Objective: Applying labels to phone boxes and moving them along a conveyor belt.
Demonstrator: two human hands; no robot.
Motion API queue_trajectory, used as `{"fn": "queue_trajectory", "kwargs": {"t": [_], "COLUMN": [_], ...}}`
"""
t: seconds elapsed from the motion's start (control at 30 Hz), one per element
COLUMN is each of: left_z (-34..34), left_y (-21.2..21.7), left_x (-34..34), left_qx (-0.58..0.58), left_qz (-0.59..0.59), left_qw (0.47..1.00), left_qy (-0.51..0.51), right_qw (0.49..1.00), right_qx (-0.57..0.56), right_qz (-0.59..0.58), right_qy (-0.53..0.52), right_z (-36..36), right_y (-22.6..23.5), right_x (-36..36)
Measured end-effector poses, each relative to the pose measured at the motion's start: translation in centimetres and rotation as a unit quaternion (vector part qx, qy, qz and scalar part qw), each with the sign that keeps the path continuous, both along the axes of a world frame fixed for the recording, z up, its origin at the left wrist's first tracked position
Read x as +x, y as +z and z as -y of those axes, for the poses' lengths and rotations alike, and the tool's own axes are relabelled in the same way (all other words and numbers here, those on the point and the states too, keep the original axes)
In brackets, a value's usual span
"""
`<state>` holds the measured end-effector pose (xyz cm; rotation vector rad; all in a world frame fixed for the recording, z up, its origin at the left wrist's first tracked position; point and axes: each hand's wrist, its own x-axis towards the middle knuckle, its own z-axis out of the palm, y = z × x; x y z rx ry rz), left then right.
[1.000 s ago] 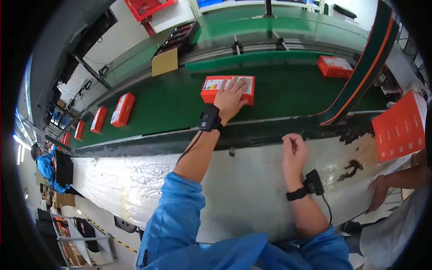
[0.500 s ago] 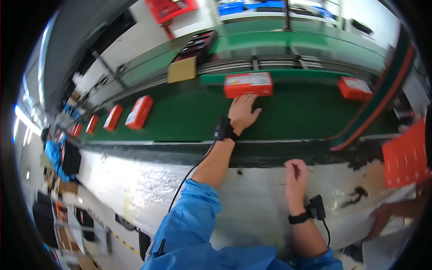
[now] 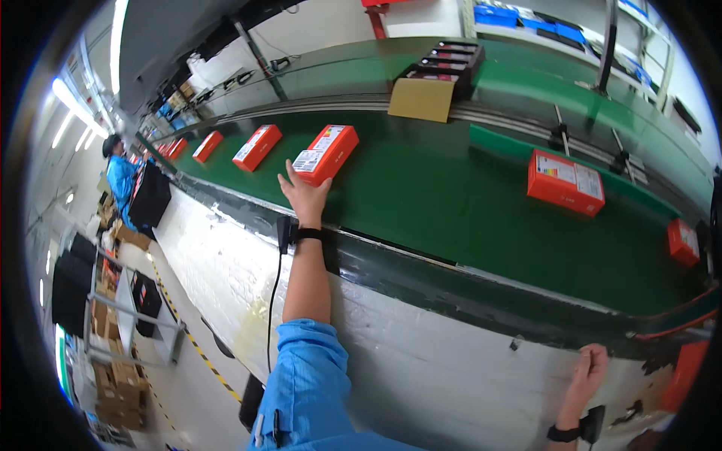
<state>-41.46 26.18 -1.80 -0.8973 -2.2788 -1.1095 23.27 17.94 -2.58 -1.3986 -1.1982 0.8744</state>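
My left hand [image 3: 306, 197] reaches over the green conveyor belt [image 3: 421, 207] with its fingers spread. Its fingertips are at the near end of a red box [image 3: 337, 156] with white labels on top, seemingly touching it but not wrapped round it. Over the grey-white work surface [image 3: 421, 338], close to the belt's near edge, my right hand [image 3: 588, 371] is held with curled fingers; nothing shows in it. A second labelled red box [image 3: 565, 183] lies slantwise on the belt to the right, beside a green guide rail [image 3: 519, 152].
More red boxes [image 3: 257, 147] sit along the belt to the left, and one [image 3: 684, 242] at the far right. Behind stands a black tray [image 3: 460, 64] with a tan cardboard flap [image 3: 421, 99]. A person in blue [image 3: 120, 180] is at the far left.
My view has swung left. My left hand has left the box at the guide rail and reached the red box farther left. My right hand stays curled over the work surface.
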Motion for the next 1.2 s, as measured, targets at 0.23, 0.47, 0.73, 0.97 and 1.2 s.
{"fn": "queue_trajectory", "kwargs": {"t": [0.23,0.47,0.73,0.97,1.2], "left_z": [1.5,8.4,20.6,29.2,28.3], "left_y": [1.6,2.4,3.4,2.8,4.4], "left_x": [-1.2,14.0,37.0,44.7,42.9], "left_qx": [0.007,-0.023,-0.108,-0.081,0.100], "left_qz": [0.078,0.068,0.087,0.149,0.513], "left_qw": [0.994,0.982,0.956,0.912,0.761], "left_qy": [-0.073,-0.174,-0.258,-0.374,-0.386], "right_qw": [0.994,0.995,0.964,0.933,0.930], "right_qx": [0.075,0.081,-0.001,-0.011,-0.038], "right_qz": [0.082,0.054,-0.002,0.068,0.019], "right_qy": [0.020,0.030,0.266,0.354,0.366], "right_z": [-0.1,-0.6,4.5,8.0,8.8], "right_y": [1.7,1.8,3.2,4.1,5.6], "right_x": [-1.3,-2.2,-5.9,-5.6,-5.1]}}
